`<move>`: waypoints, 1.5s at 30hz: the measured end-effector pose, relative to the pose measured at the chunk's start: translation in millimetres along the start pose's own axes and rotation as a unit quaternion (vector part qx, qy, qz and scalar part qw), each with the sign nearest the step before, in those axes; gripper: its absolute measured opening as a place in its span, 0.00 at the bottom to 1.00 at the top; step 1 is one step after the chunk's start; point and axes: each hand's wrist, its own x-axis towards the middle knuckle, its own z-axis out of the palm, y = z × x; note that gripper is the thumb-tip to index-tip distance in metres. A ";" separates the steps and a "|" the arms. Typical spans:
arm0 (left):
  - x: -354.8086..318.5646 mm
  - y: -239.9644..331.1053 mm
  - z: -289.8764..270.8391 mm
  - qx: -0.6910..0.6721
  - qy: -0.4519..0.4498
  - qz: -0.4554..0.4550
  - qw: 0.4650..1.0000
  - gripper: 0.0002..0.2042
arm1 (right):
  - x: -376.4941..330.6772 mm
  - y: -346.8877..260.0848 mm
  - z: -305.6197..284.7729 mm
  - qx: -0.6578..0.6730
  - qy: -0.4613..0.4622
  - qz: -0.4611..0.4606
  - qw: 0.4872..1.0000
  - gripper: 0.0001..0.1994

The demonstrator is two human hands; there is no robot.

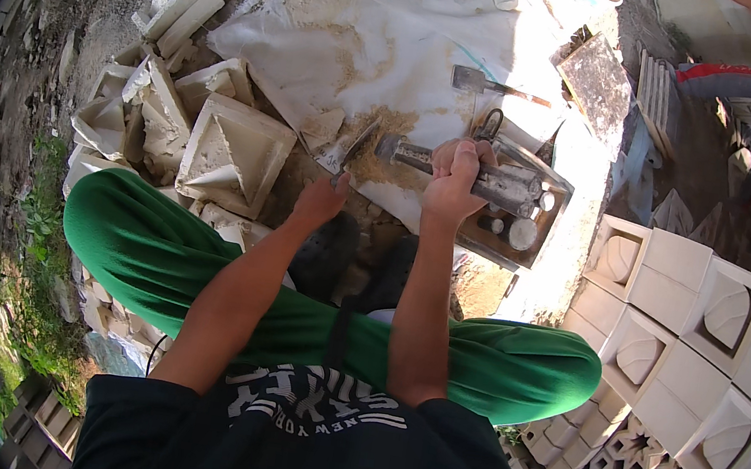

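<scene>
My left hand (321, 200) is closed round the handle of a small trowel (359, 143), its narrow blade angled up and away over the sandy cloth. My right hand (458, 177) is wrapped over a grey, mortar-stained metal bar (413, 157) that reaches left toward the trowel's tip; the two stand slightly apart. Just right of and below that hand lies a shallow metal frame (552, 223) with several thick grey cylinders (522, 233) in it. Whether the bar is joined to the cylinders cannot be made out, because my fingers cover its middle.
Broken pale cast blocks (233, 155) are heaped on the left. A sand-strewn white sheet (330, 12) spreads ahead, with a flat wooden-handled scraper (469, 80) on it. A stained board (596, 81) lies far right. Stacked patterned blocks (671, 319) stand to my right.
</scene>
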 end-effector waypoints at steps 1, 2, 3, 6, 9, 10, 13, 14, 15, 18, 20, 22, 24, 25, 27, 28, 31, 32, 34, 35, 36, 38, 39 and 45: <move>4.9 -3.8 0.9 0.002 0.002 0.006 1.000 0.35 | -1.6 14.3 1.6 -0.029 0.010 0.017 0.999 0.13; 9.3 -8.8 6.0 0.015 0.011 0.011 1.000 0.35 | -5.9 40.9 -8.5 -0.067 -0.012 -0.021 0.997 0.13; 11.6 -10.4 10.5 0.028 0.019 0.015 0.999 0.35 | -8.4 64.4 -19.2 -0.107 -0.033 -0.057 0.992 0.13; 3.0 -0.1 2.8 0.015 -0.008 0.008 1.000 0.35 | -16.2 67.1 -19.6 -0.145 -0.055 -0.042 0.987 0.14; 4.4 -8.0 9.9 0.013 0.003 0.018 1.000 0.35 | -19.1 72.7 -23.1 -0.209 -0.082 -0.067 0.972 0.14; 1.5 -2.3 7.1 0.014 0.003 0.021 1.000 0.35 | -19.0 67.2 -22.4 -0.201 -0.077 -0.042 0.976 0.15; -2.6 -0.1 -2.4 0.018 -0.044 -0.013 0.999 0.36 | -23.7 38.8 -10.4 -0.099 -0.007 0.013 0.995 0.15; 7.1 -13.0 5.6 0.030 0.021 0.007 0.999 0.36 | -20.1 32.2 -4.7 -0.094 -0.012 0.016 0.995 0.15; 5.1 -24.7 16.0 0.042 0.078 0.023 0.996 0.36 | -19.3 23.3 -6.9 -0.106 -0.022 -0.023 0.994 0.14; 0.3 0.8 8.3 0.038 0.013 -0.009 0.999 0.36 | -16.5 44.0 -21.1 -0.119 0.002 -0.027 0.993 0.12; -3.1 0.5 8.4 0.041 0.010 -0.013 0.999 0.36 | -11.6 59.3 -22.3 -0.119 0.031 0.007 0.992 0.10; -1.6 4.5 5.1 0.039 0.014 -0.008 0.999 0.36 | 0.5 59.6 -18.9 -0.065 0.025 0.026 0.997 0.11; -3.9 7.3 2.3 0.041 0.026 -0.020 0.999 0.36 | 5.3 41.1 -15.4 -0.054 0.052 0.039 0.996 0.11; -1.3 4.1 1.7 0.040 0.028 -0.023 0.999 0.36 | 9.9 30.1 -8.2 -0.040 0.079 0.049 0.995 0.12; 2.4 -1.5 2.4 0.040 0.025 -0.018 0.999 0.36 | 8.7 2.8 -6.6 0.011 0.039 0.014 0.999 0.12; -0.8 -0.4 2.2 0.040 0.022 -0.023 0.999 0.36 | 4.6 -8.5 -8.9 0.059 0.003 -0.023 0.998 0.12; -3.8 4.6 1.3 0.040 0.018 -0.014 0.999 0.35 | 3.0 -21.4 -7.2 0.046 -0.024 -0.057 0.997 0.12; -4.3 4.4 3.2 0.036 0.024 -0.017 0.999 0.35 | 2.4 -9.0 -7.9 0.048 -0.024 -0.057 0.997 0.12; -0.4 2.2 8.8 0.036 0.027 -0.013 0.999 0.35 | 0.9 31.9 -15.2 -0.022 0.050 0.007 0.998 0.13; 3.8 -4.0 11.7 0.024 0.018 -0.010 0.999 0.35 | 0.6 41.6 -18.2 -0.021 0.051 0.006 0.998 0.13; 3.6 -0.9 9.5 0.010 0.009 -0.006 1.000 0.35 | 2.9 44.2 -15.6 -0.023 0.034 0.013 0.999 0.12; 1.1 4.7 6.9 0.019 0.020 -0.010 1.000 0.35 | 11.5 46.1 -14.7 -0.011 0.034 0.044 0.998 0.12; -1.4 7.3 3.5 0.030 0.035 -0.018 0.999 0.35 | 14.3 41.5 -14.1 -0.009 0.033 0.044 0.998 0.12; -3.9 9.0 0.3 0.040 0.010 -0.029 0.999 0.35 | 8.3 -16.4 2.4 0.007 0.003 -0.038 0.999 0.12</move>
